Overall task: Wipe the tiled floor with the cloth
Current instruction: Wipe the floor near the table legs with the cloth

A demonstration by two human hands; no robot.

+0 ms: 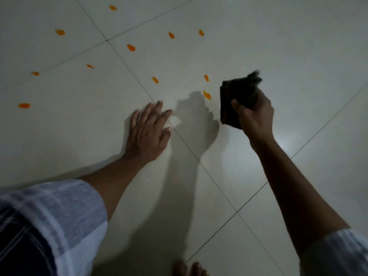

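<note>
My right hand (253, 114) grips a dark folded cloth (237, 96) and holds it a little above the pale tiled floor (298, 56); its frayed end sticks up past my fingers. My left hand (148, 130) lies flat on the floor with the fingers spread, palm down, beside a grout line. Several orange smears dot the tiles beyond both hands; the nearest smear (207, 95) lies just left of the cloth, and another smear (206, 78) sits a little farther off.
More orange smears spread to the far left (24, 105) and top (112, 7). Dark grout lines cross the floor diagonally. My toes (189, 268) show at the bottom edge. Checked sleeves cover both upper arms.
</note>
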